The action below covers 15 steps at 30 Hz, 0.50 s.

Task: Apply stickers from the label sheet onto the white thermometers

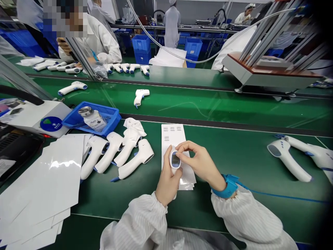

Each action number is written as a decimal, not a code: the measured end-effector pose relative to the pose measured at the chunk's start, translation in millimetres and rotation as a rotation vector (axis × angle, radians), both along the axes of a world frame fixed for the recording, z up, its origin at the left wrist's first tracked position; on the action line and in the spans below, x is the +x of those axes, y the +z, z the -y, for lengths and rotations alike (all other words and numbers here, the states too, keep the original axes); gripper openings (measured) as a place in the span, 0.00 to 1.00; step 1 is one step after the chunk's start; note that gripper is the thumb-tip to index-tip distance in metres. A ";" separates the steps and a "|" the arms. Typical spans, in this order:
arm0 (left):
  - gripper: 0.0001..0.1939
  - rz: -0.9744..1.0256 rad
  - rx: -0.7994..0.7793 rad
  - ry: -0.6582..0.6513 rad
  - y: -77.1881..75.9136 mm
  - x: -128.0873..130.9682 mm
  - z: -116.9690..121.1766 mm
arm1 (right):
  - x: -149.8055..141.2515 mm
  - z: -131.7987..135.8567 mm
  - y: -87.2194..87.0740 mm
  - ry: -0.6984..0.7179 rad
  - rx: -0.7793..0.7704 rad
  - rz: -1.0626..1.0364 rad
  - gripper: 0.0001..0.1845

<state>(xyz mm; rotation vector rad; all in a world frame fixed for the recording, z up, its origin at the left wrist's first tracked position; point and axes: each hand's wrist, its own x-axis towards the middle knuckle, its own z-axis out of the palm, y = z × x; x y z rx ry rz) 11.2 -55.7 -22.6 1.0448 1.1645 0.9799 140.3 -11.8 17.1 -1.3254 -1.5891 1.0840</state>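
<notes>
Upright in my left hand (167, 184) is a white infrared thermometer (176, 166), its small dark display facing me. My right hand (201, 162) reaches over from the right, thumb and fingertips pinched together at the upper edge of the display. Whatever may lie between those fingertips is too small to tell. Beneath both hands lies a white sheet of labels (173, 130), with a few small printed labels near its top. To the left, several thermometers (137, 158) lie on the green bench, one partly covered by a white cloth (134, 127).
A blue tray (111, 119) holds a metal-capped bottle (93, 118). White sheets (59, 170) cover the bench's left side. More thermometers (291, 159) lie at right. Another thermometer (140, 96) sits on the green conveyor (195, 104). A blue wrist-strap cord (281, 196) runs right. A co-worker (101, 38) sits opposite.
</notes>
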 end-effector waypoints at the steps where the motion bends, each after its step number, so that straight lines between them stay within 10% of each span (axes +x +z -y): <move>1: 0.36 0.006 0.008 0.000 0.0 0.2 -0.3 | 0.3 -0.5 0.5 0.007 -0.001 0.005 0.04; 15: 0.38 0.001 -0.027 0.003 2.9 -0.5 -1.7 | 5.4 -5.3 1.0 0.089 -0.003 0.015 0.04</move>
